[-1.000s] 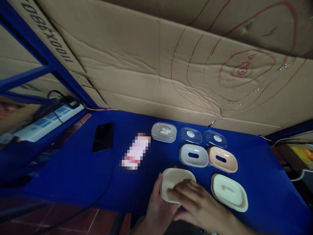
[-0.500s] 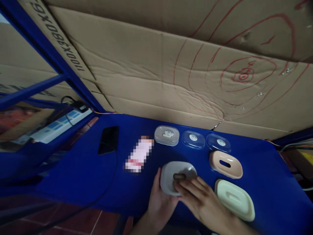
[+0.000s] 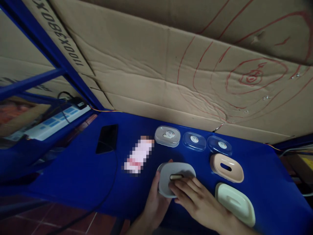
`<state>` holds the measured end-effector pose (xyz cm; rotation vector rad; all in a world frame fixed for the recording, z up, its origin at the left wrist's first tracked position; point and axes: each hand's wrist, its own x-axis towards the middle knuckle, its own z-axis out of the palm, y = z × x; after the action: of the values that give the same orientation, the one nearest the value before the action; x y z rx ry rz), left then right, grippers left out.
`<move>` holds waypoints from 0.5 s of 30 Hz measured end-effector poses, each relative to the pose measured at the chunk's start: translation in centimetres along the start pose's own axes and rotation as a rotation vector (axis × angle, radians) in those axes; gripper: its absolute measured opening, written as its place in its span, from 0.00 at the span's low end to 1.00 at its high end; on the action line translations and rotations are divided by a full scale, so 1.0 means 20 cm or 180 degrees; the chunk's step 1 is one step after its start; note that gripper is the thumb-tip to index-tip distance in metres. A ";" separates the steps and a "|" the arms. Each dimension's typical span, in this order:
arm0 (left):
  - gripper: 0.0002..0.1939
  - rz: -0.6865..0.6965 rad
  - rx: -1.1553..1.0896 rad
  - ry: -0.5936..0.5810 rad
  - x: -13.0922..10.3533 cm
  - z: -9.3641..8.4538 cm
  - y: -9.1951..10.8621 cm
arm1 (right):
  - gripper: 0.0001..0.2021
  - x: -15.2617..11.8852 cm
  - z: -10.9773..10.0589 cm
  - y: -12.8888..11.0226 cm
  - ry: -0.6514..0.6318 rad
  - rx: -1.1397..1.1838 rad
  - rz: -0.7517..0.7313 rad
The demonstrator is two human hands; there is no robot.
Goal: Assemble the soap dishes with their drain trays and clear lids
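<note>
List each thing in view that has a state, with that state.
Front grey dish: held by left hand, touched by right hand
Peach dish: on table, unheld
Pale green dish: on table, unheld
Rear grey dish: lidded
Two clear lids: off, on table
Phone: flat, screen dark

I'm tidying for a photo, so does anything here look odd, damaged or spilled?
The cardboard behind the table stands out: it is creased and scrawled with red rings. The grey dish shows no visible damage, and I see no spill.
</note>
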<state>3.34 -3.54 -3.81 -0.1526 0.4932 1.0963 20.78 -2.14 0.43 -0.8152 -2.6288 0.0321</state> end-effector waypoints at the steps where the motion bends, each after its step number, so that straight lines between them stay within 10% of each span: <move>1: 0.31 -0.0038 -0.0049 -0.0036 0.00 0.00 0.00 | 0.18 0.00 0.00 0.00 0.0000 -0.0049 -0.0050; 15: 0.32 0.0180 0.0251 -0.0439 -0.02 -0.06 -0.09 | 0.25 -0.02 0.01 0.06 0.0254 -0.0266 -0.0002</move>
<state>4.42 -5.08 -4.94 0.0062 0.4184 1.1321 21.58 -1.41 -0.07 -0.8260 -2.5699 -0.1090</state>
